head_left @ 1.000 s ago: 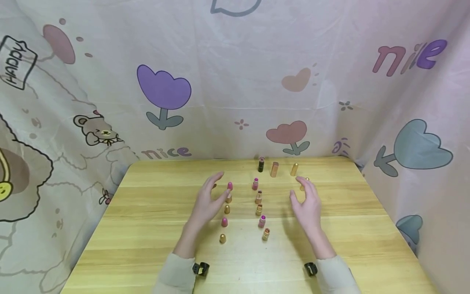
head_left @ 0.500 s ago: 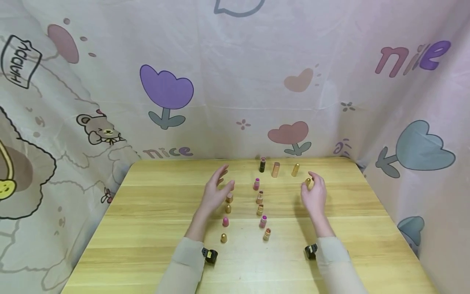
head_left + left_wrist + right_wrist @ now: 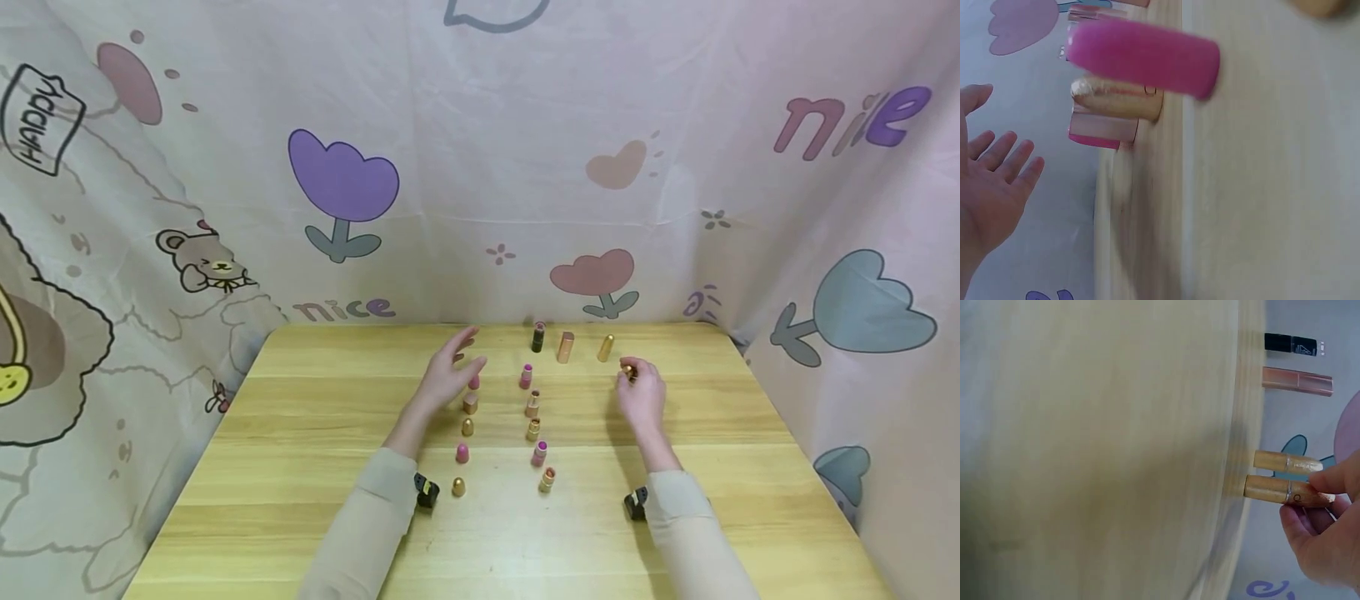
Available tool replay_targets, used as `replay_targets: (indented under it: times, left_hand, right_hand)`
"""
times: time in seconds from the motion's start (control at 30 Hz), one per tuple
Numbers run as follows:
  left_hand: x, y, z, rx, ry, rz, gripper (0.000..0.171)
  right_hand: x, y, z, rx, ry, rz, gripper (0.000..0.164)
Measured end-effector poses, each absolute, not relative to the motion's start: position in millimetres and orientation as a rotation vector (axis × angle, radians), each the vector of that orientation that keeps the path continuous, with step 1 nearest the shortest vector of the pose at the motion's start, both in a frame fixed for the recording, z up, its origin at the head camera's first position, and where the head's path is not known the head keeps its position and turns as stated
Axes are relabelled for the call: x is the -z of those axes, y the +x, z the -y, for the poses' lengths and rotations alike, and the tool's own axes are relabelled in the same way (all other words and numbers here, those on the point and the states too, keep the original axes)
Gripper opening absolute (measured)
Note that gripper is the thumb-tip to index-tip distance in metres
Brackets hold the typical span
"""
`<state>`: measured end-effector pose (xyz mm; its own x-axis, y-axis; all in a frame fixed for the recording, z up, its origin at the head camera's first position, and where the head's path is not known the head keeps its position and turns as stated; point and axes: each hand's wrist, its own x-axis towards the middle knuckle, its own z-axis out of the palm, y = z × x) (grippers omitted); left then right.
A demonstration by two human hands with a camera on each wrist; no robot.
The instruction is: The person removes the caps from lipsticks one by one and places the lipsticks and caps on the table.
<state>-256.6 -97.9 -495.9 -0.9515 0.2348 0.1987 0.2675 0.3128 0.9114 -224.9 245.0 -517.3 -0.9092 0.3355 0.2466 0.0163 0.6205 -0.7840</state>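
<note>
On the backdrop [image 3: 495, 125] we read "HAPPY" at 10 o'clock, "nice" at 9 and a creased, warped "nice" at 2. Bench [image 3: 247, 458] spans 6 o'clock. Left hand [image 3: 446, 379], 7 o'clock: fingers loosely spread. Right hand [image 3: 642, 396], 4 o'clock: thumb and fingers pinching a gold tube [image 3: 1269, 489], about upright; we see its curved mark, can't decipher it. Off its 10 o'clock: rose-gold tube [image 3: 1297, 381], black tube [image 3: 1282, 343] with white print too small for us, second gold tube [image 3: 1269, 460] closest. Smallest: pink cap [image 3: 474, 383], 6 o'clock, near the left hand.
</note>
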Motion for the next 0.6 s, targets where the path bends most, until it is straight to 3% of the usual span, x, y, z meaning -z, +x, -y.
replay_targets:
  times: [0.6]
  left_hand:
    - [488.7, -297.4, 90.1, 1.593, -0.645, 2.77, 0.065]
  right_hand:
    - [499.9, -243.9, -183.4, -1.445, -0.126, 2.403, 0.026]
